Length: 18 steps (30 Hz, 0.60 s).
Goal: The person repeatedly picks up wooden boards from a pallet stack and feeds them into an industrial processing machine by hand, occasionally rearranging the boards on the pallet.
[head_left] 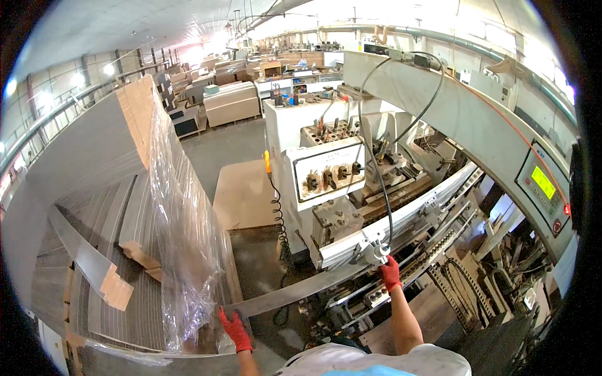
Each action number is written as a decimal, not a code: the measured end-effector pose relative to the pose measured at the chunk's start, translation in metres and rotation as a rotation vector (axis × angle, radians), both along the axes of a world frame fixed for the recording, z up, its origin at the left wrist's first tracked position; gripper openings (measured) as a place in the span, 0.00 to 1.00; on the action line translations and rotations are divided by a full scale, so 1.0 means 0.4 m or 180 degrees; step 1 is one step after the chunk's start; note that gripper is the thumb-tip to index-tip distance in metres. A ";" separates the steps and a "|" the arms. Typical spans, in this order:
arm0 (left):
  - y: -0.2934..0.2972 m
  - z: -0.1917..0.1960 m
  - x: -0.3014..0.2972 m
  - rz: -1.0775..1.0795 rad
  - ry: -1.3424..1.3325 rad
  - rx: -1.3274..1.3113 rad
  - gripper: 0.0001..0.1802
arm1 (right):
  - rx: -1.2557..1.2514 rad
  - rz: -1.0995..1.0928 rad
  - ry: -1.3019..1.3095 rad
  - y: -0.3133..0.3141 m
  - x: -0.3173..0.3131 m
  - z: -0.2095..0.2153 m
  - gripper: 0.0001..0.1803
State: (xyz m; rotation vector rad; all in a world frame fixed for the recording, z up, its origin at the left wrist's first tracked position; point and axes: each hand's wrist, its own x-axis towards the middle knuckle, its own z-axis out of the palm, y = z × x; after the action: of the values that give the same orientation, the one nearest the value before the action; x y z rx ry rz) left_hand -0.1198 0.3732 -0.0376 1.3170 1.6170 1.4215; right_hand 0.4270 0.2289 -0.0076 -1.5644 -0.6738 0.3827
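Observation:
A long, narrow grey board strip runs from the machine's metal rail toward the wrapped stack on the left. My left hand, in a red glove, holds its near left end, the fingers around the end. In a matching red glove, my right hand is closed on a small handle below a round silver clamp on the rail. The strip's far end passes under this clamp and the rail, where part of it is hidden.
Plastic-wrapped boards stand tall at my left, with loose offcuts on them. A white machine with black knobs fills the middle. Its overhead arm carries a control panel at right. A yellow pendant hangs on a coiled cable.

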 end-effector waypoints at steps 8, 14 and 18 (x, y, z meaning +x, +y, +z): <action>-0.020 0.258 0.078 -0.1195 0.3458 0.0189 0.46 | -0.1705 -0.1341 -0.1872 -0.163 -0.078 0.034 0.19; 0.031 0.183 0.140 -0.1243 0.4308 0.0390 0.42 | -0.1090 -0.1184 -0.2190 -0.163 -0.120 0.073 0.10; 0.044 0.165 0.138 -0.1466 0.4102 0.0517 0.38 | -0.0910 -0.1212 -0.1988 -0.172 -0.138 0.086 0.10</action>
State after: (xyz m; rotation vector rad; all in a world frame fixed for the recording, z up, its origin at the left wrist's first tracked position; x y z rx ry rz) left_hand -0.0647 0.3907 0.0283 2.7784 1.6442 0.3239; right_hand 0.3720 0.1602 0.0267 -2.0617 -0.7899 -0.3276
